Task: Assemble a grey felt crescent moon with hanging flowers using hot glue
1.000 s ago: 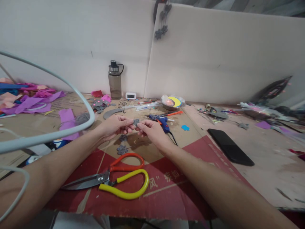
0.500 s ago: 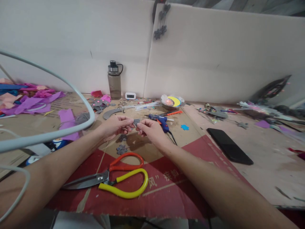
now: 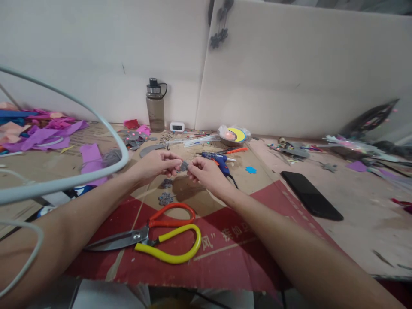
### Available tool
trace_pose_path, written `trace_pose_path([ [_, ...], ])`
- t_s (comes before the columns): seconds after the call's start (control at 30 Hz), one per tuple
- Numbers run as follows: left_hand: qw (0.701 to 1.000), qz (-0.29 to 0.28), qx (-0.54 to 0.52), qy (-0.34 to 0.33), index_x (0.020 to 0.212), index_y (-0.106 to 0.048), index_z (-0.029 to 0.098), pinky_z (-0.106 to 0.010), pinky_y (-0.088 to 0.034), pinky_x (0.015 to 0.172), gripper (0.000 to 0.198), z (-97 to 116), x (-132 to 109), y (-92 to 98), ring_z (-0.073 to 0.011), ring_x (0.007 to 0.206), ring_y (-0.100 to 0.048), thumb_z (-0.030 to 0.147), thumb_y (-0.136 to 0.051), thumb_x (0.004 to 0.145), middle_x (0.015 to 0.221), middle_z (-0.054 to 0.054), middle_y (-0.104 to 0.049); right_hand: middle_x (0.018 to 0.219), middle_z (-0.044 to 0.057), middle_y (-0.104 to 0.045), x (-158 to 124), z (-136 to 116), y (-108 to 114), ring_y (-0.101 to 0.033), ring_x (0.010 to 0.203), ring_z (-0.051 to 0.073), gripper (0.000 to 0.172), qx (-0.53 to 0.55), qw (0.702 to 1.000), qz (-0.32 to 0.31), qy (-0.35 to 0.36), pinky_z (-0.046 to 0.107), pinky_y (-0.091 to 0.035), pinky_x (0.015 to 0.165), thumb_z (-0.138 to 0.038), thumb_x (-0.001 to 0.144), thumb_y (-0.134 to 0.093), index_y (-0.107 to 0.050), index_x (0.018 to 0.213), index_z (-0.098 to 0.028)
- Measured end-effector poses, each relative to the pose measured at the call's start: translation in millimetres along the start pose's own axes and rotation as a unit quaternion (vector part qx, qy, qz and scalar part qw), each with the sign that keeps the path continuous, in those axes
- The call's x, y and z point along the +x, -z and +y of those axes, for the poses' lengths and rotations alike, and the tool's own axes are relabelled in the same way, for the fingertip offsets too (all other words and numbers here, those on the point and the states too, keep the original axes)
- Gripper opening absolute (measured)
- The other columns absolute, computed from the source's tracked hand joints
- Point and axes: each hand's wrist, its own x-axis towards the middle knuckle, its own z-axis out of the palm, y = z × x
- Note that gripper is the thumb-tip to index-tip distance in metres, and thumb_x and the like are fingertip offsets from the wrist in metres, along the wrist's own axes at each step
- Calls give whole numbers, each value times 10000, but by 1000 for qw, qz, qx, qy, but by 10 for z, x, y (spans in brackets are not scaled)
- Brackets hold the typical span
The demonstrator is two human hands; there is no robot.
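Far to the left of the scissors (image 3: 154, 234), purple paper scraps (image 3: 48, 137) lie on the counter (image 3: 354, 223). Just beyond the scissors' orange handle rest two grey flower cut-outs (image 3: 165, 198). Farther beyond the scissors, the left hand (image 3: 157, 165) pinches a small grey flower piece (image 3: 183, 165) between thumb and fingertips, off the counter. The right hand (image 3: 207, 174), beyond the scissors and slightly to their right, pinches the same piece from the other side, fingers closed narrowly on it. Beyond the scissors and to the right lies a blue glue gun (image 3: 219, 159), and well to the scissors' right a black phone (image 3: 310, 195) lies flat.
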Motion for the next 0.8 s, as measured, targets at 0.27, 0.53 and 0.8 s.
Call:
trace_pose_path([
  [0.27,994,-3,110,-29,736,-673,137,-203,-448,535,252,17,-27,-14,-102,559,-588,387,-695,724,624,-30,-664,610,-18,-586,4,17,18,-530,556,118,93,-111,993,-8,39,226,-395,521,-276,776,-537,-533,712,-209],
  [0.53,994,-14,105,1,747,-691,136,-214,-468,536,248,54,-48,-32,-123,571,-616,380,-700,706,649,-51,-687,605,-13,-594,12,-5,30,-526,546,118,92,-107,994,2,35,228,-390,513,-264,763,-550,-552,699,-198],
  [0.8,997,-26,56,49,666,-684,125,-176,-419,469,224,12,-32,-30,-100,542,-595,345,-726,680,651,-59,-684,602,-21,-591,6,4,34,-517,527,108,139,-62,998,1,31,232,-392,515,-325,760,-574,-586,731,-189],
])
